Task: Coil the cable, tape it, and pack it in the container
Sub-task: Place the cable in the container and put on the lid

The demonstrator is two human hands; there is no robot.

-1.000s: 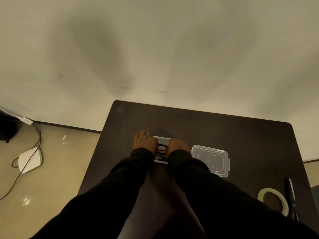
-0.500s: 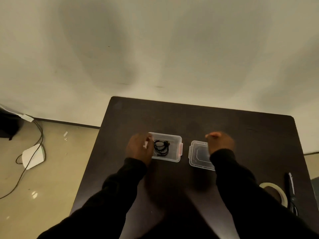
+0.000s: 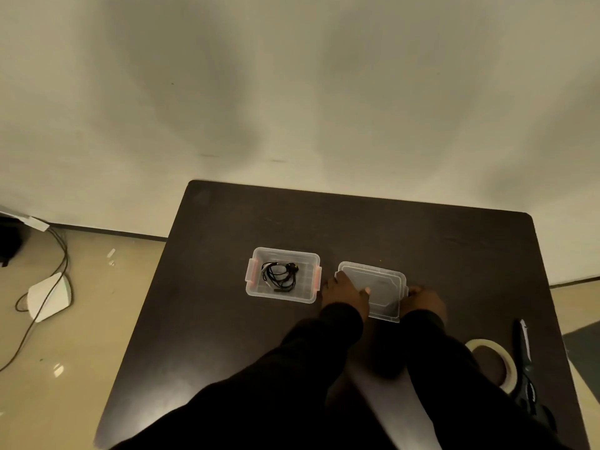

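Observation:
A coiled black cable (image 3: 280, 276) lies inside a clear plastic container (image 3: 283, 295) with orange side clips, standing uncovered on the dark table (image 3: 357, 228). Just to its right lies the clear lid (image 3: 376, 287). My left hand (image 3: 344, 292) grips the lid's left edge, thumb on top. My right hand (image 3: 423, 302) holds the lid's right edge. Both arms wear black sleeves.
A roll of pale tape (image 3: 495, 362) and black scissors (image 3: 524, 358) lie at the table's right front. On the floor to the left sit a white device (image 3: 48, 297) and trailing cords (image 3: 61, 251). A wall stands behind the table.
Both hands left the container, where they had been at the cable. The left hand crossed right to the lid, and the right hand came down onto the lid's right edge.

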